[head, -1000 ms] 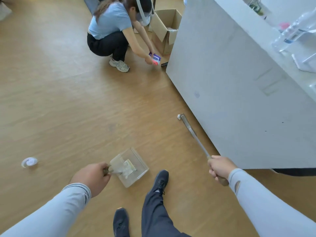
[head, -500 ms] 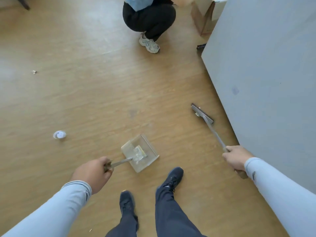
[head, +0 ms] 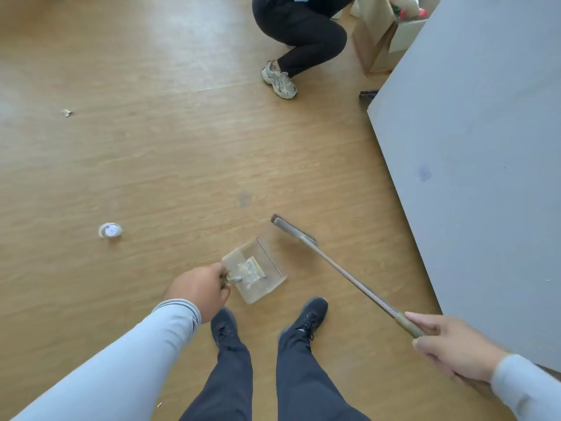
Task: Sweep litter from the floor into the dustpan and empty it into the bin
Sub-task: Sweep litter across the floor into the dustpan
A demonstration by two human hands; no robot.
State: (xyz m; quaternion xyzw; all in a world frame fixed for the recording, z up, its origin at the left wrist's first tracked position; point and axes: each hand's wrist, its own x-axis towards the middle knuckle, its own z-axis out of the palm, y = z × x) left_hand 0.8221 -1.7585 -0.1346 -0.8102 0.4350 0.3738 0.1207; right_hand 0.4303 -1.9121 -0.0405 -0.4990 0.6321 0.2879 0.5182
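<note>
My left hand (head: pixel 201 289) grips the handle of a clear plastic dustpan (head: pixel 267 284) that sits low over the wooden floor just ahead of my feet. Crumpled paper litter (head: pixel 250 270) lies inside it. My right hand (head: pixel 449 349) holds the end of a long-handled broom (head: pixel 340 270); its head (head: pixel 291 229) is near the floor, just beyond the dustpan's far right corner. A small white round piece of litter (head: pixel 110 230) lies on the floor to the left. A tiny scrap (head: pixel 66 112) lies farther off at the left. No bin is in view.
A large grey panel (head: pixel 473 165) fills the right side. A person crouches at the top, with one sneaker (head: pixel 279 80) on the floor, beside a cardboard box (head: pixel 382 41). My two dark shoes (head: pixel 306 314) stand below the dustpan.
The broom head has swung left and toward me, from beside the grey panel to the dustpan's corner. My left hand has slid closer to the dustpan body. The view has tilted down.
</note>
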